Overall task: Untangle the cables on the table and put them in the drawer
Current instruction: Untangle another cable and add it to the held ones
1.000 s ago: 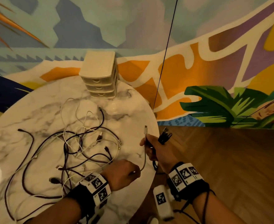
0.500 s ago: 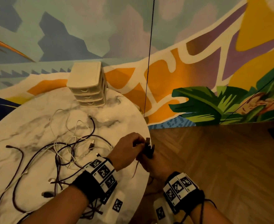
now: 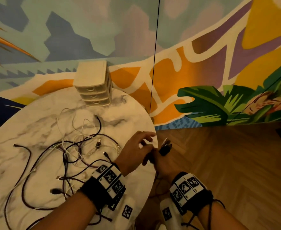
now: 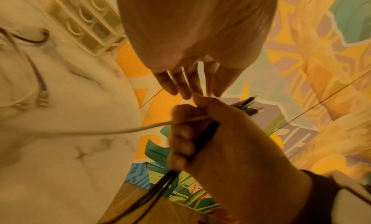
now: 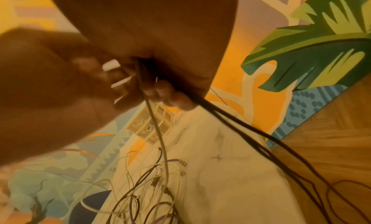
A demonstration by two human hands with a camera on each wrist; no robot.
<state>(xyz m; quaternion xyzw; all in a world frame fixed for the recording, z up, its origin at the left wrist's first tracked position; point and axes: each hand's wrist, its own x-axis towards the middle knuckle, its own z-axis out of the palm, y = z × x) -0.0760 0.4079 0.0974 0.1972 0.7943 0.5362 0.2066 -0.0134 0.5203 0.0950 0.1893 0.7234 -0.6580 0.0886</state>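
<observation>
While the drawer unit (image 3: 93, 87) stands shut at the table's (image 3: 36, 123) far edge, the right hand (image 3: 163, 161) grips a bundle of dark cables (image 3: 165, 146), plugs pointing up and away, plus one white cable (image 4: 112, 130). Beside it, the left hand (image 3: 136, 151) spreads empty fingers. Tangled cables (image 3: 70, 151) sprawl left.

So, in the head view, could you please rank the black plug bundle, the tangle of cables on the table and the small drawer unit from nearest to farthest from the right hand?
1. Black plug bundle: gripped in the right hand itself, off the table's right edge.
2. Tangle of cables: to its left, on the marble table.
3. Drawer unit: at the table's far edge, by the wall.
</observation>
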